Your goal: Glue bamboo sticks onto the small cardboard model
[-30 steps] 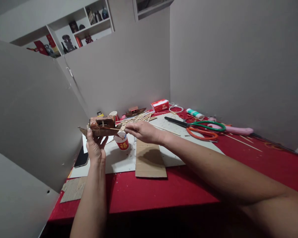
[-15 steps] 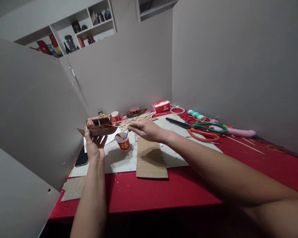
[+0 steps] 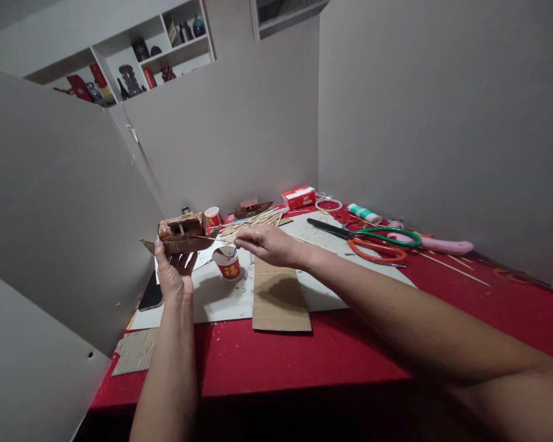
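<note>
My left hand (image 3: pixel 174 273) grips a brown model boat (image 3: pixel 179 245) from below, its thumb on the near side of the hull. The boat has a shiny, arched copper-brown cabin and is held above the table. Pinched in my right hand (image 3: pixel 267 244) is a thin wooden stick (image 3: pixel 212 238), whose far end reaches the side of the boat near the cabin. Just below the stick stands a red and white paper cup (image 3: pixel 229 265) with a blue stick and brown stuff inside its rim.
Cardboard (image 3: pixel 282 301) lies on a white board over the red table. Large scissors (image 3: pixel 373 239) and a glue bottle (image 3: pixel 365 213) are at right. Behind lie wooden sticks (image 3: pixel 253 224), another model boat (image 3: pixel 253 209) and a red box (image 3: pixel 299 196). A phone (image 3: pixel 151 294) sits at left.
The boat and my left hand have shifted very slightly left. My right hand has also moved a little left, with the stick still touching the boat's side.
</note>
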`<state>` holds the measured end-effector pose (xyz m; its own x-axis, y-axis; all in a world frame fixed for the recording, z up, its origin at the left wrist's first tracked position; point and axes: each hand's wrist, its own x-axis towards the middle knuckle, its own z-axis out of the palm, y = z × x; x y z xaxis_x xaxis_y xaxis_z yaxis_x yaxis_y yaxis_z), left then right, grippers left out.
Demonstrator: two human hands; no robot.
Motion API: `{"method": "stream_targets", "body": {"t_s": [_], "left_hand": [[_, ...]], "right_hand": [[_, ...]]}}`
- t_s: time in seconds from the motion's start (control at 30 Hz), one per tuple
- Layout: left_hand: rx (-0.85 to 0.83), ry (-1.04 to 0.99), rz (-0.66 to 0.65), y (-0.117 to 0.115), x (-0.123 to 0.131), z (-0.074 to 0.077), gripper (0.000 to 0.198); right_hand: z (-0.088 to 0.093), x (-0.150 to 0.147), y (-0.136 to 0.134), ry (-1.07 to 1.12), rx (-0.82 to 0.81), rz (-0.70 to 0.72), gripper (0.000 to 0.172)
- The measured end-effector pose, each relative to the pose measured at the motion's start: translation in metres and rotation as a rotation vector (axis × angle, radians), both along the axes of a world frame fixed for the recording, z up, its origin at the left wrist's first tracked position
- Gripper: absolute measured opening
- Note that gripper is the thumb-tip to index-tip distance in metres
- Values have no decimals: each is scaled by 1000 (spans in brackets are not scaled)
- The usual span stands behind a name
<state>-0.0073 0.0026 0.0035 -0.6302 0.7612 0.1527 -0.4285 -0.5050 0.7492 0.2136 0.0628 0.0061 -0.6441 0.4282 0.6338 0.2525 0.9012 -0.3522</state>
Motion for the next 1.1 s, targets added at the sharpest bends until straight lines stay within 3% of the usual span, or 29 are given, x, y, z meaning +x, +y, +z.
{"method": "stream_targets", "body": {"t_s": [0.53, 0.73, 0.9, 1.1], "left_hand": [[-5, -21, 8, 0, -2, 0, 43], [18, 1, 7, 0, -2, 1, 47], [5, -15, 8, -1, -1, 1, 46], [32, -17, 29, -1, -5, 2, 44]], "right_hand": [[1, 2, 0, 67, -19, -16, 29], [2, 0, -2, -1, -3, 7, 28], [5, 4, -1, 62, -64, -11, 28], [13, 6, -6, 102, -149, 79, 29]]}}
